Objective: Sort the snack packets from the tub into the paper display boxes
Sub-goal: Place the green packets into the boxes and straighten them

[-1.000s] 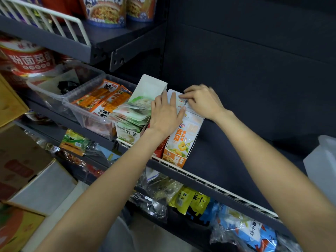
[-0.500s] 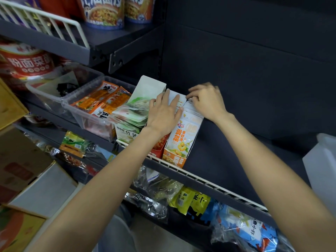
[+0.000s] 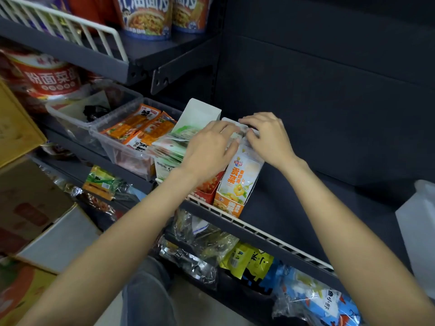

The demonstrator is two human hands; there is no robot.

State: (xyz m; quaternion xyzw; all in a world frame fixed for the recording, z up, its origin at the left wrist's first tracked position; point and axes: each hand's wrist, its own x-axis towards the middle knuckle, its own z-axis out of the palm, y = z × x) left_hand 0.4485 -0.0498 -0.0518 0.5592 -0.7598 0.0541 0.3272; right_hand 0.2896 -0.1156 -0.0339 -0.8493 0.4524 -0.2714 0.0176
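At the orange display box [image 3: 236, 184]: both hands on its packets.
Left hand [image 3: 208, 149] lies flat, fingers straight; right hand [image 3: 266, 137] pinches the white packets [image 3: 244, 147] at the box's top.

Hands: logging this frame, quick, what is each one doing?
Left hand: open, fingers resting flat on the yellow snack box.
Right hand: fingers curled onto the box top; grip cannot be told.

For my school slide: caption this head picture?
Both hands tuck packets into an orange-and-white paper display box.
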